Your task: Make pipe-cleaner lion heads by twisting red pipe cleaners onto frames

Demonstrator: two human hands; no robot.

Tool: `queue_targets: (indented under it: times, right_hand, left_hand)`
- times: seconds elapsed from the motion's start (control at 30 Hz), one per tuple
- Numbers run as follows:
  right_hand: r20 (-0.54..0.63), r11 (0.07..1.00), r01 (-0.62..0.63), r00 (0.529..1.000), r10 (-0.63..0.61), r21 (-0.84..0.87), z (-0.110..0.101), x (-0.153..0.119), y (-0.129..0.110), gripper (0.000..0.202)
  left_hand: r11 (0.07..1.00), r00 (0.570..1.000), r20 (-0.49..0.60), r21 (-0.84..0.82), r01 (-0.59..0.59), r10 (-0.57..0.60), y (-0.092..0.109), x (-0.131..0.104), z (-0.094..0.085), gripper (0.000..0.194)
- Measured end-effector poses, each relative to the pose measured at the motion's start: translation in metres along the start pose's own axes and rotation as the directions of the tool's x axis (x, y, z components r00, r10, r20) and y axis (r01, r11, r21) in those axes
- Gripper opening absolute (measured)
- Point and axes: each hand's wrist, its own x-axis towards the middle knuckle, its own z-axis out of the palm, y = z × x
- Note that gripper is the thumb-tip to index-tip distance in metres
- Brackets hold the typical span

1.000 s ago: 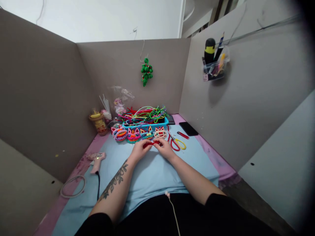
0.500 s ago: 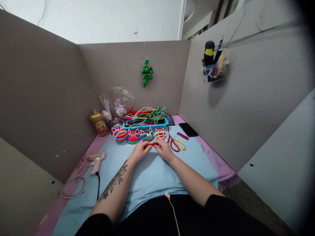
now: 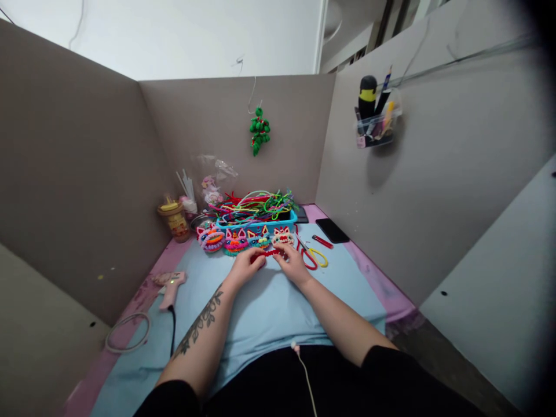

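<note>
Fingers (image 3: 260,262) pinch red pipe cleaner (image 3: 270,253) over blue mat (image 3: 269,307).

A blue tray (image 3: 284,220) heaped with coloured pipe cleaners (image 3: 254,204) is set at the far edge of the worktop (image 3: 347,272), and four finished pipe-cleaner faces (image 3: 237,238) are lined up just in front of it. Red-and-yellow scissors (image 3: 313,255), a small red tool (image 3: 322,241) and a black phone (image 3: 332,230) are laid toward the far right corner, while a yellow-lidded cup (image 3: 175,218) is stood in the far left corner. A pink glue gun (image 3: 170,284) is rested near the left edge with its cable coiled (image 3: 127,332) nearer the front, a green ornament (image 3: 259,130) is hung on the back panel, and a clear holder of pens (image 3: 377,123) is fixed to the right panel.
</note>
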Motion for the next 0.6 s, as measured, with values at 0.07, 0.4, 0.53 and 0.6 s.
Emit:
queue_targets:
  times: [0.07, 0.4, 0.53, 0.6]
  right_hand:
    - [-0.014, 1.000, -0.018, 1.000, 0.018, 0.016, -0.0004, 0.0005, 0.0004, 0.018]
    - [0.016, 0.998, -0.050, 0.999, 0.050, 0.042, 0.0000, 0.0007, -0.0075, 0.010]
    - [0.018, 0.998, -0.027, 0.999, 0.026, 0.053, -0.0004, 0.0009, -0.0077, 0.008]
    - [0.016, 0.998, -0.015, 1.000, 0.014, 0.061, -0.0007, 0.0013, -0.0071, 0.007]
  left_hand:
    - [1.000, 1.000, -0.020, 0.012, -0.005, 0.006, -0.0037, 0.0006, 0.0004, 0.025]
    - [0.996, 1.000, 0.014, 0.084, -0.022, 0.020, -0.0002, -0.0016, 0.0007, 0.029]
    - [0.997, 0.999, 0.049, 0.073, -0.010, 0.006, 0.0009, -0.0009, 0.0000, 0.027]
    - [0.998, 0.998, 0.070, 0.064, -0.003, -0.002, 0.0005, -0.0004, 0.0002, 0.027]
